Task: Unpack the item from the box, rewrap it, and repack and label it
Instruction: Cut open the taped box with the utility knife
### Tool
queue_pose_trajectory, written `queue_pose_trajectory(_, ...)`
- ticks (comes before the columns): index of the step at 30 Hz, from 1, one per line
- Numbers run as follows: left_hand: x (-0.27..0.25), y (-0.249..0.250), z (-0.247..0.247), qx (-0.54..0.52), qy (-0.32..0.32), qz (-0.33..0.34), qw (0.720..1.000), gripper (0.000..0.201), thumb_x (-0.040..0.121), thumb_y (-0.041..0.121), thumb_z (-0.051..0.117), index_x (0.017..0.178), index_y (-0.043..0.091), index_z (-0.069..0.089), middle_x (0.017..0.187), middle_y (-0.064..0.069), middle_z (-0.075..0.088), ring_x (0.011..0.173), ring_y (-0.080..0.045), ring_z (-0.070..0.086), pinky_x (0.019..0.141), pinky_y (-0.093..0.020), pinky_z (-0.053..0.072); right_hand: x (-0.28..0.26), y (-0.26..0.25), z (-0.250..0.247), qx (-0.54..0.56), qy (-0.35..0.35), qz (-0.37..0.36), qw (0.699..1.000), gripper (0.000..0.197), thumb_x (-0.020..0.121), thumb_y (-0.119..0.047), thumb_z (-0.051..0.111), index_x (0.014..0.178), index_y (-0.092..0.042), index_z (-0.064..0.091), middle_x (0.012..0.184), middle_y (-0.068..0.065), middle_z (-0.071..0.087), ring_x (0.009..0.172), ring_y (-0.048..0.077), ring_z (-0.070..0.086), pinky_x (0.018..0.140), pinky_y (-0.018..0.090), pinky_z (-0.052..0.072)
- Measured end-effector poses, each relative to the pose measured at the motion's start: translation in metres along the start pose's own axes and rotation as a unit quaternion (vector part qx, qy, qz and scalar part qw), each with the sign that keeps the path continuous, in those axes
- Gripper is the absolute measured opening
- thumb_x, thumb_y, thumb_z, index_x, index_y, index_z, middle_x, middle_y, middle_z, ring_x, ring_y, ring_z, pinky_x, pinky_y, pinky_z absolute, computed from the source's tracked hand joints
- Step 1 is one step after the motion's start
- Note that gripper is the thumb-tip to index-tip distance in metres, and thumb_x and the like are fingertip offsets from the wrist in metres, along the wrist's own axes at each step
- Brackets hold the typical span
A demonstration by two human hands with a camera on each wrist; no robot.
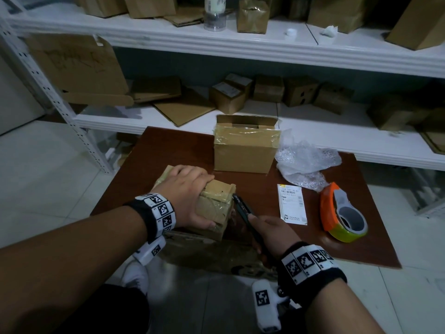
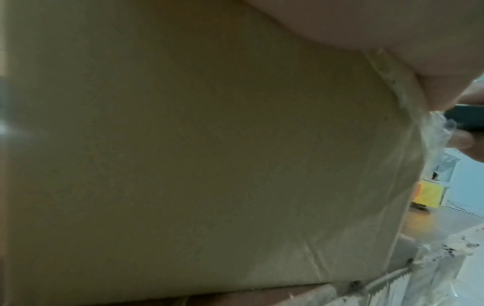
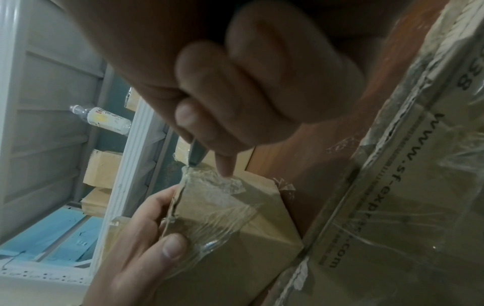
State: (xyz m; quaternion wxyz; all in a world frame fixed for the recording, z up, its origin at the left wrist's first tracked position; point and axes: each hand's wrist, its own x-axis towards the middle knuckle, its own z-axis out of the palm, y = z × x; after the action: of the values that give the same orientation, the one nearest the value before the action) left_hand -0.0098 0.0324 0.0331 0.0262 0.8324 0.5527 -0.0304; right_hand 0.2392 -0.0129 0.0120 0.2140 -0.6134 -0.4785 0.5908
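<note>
A small taped cardboard box (image 1: 214, 208) (image 3: 228, 223) lies on the brown board (image 1: 168, 150). My left hand (image 1: 187, 194) (image 3: 146, 238) grips it from above, fingers over the far side and thumb on the near face. Its brown side fills the left wrist view (image 2: 183, 145). My right hand (image 1: 272, 230) (image 3: 235, 93) holds a dark utility knife (image 1: 243, 209) (image 3: 196, 157). The knife's tip touches the clear tape at the box's upper edge. A larger open cardboard box (image 1: 244, 150), a sheet of bubble wrap (image 1: 305, 162) and a white shipping label (image 1: 292, 204) lie farther back.
An orange tape dispenser (image 1: 342, 214) sits on the board's right side. The board rests on a taped carton (image 3: 393, 186). White shelves (image 1: 240, 47) behind hold many cardboard boxes and a plastic bottle (image 1: 215, 10). Pale floor tiles surround the board.
</note>
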Motion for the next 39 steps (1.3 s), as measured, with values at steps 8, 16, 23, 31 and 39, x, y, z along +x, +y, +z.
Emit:
queue_pose_trajectory(8, 0.0, 0.0, 0.001, 0.001, 0.003, 0.001, 1.0, 0.124, 0.053, 0.095, 0.049, 0.153, 0.023, 0.027, 0.15, 0.003, 0.035, 0.139, -0.017, 0.029, 0.12, -0.038, 0.013, -0.005, 0.002, -0.008, -0.011, -0.009, 0.019, 1.0, 0.044, 0.101, -0.042, 0.051, 0.075, -0.01, 0.066, 0.046, 0.007, 0.046, 0.033, 0.019, 0.039, 0.037, 0.019, 0.031)
queue_pose_trajectory(16, -0.001, -0.001, 0.001, 0.002, -0.002, 0.002, 1.0, 0.125, 0.054, 0.095, 0.048, 0.154, 0.023, 0.026, 0.15, 0.004, 0.035, 0.138, -0.017, 0.029, 0.12, -0.038, 0.014, -0.003, -0.002, -0.003, -0.065, 0.011, 0.013, 0.998, 0.042, 0.1, -0.043, 0.052, 0.073, -0.013, 0.065, 0.046, 0.002, 0.051, 0.037, 0.02, 0.046, 0.041, 0.024, 0.038)
queue_pose_trajectory(23, 0.001, -0.002, 0.001, 0.0, 0.0, 0.002, 1.0, 0.126, 0.053, 0.095, 0.049, 0.154, 0.024, 0.028, 0.149, 0.005, 0.035, 0.138, -0.016, 0.029, 0.119, -0.037, 0.014, 0.0, -0.001, -0.001, -0.107, 0.026, -0.006, 0.994, 0.044, 0.099, -0.044, 0.053, 0.069, -0.015, 0.065, 0.043, -0.002, 0.053, 0.036, 0.017, 0.049, 0.043, 0.024, 0.038)
queue_pose_trajectory(31, 0.0, -0.001, 0.0, 0.002, 0.0, 0.001, 1.0, 0.126, 0.053, 0.096, 0.049, 0.154, 0.024, 0.027, 0.15, 0.005, 0.035, 0.138, -0.017, 0.029, 0.119, -0.037, 0.014, -0.006, 0.002, -0.01, -0.07, -0.017, 0.017, 0.997, 0.043, 0.099, -0.045, 0.052, 0.07, -0.016, 0.065, 0.044, 0.001, 0.049, 0.033, 0.017, 0.042, 0.04, 0.022, 0.034)
queue_pose_trajectory(39, -0.001, 0.0, 0.002, 0.007, -0.002, 0.002, 1.0, 0.125, 0.054, 0.096, 0.047, 0.154, 0.024, 0.026, 0.151, 0.004, 0.034, 0.139, -0.017, 0.029, 0.119, -0.039, 0.014, -0.008, 0.005, -0.012, -0.059, -0.015, 0.02, 0.998, 0.042, 0.099, -0.043, 0.055, 0.066, -0.017, 0.063, 0.045, 0.002, 0.048, 0.035, 0.018, 0.041, 0.04, 0.024, 0.033)
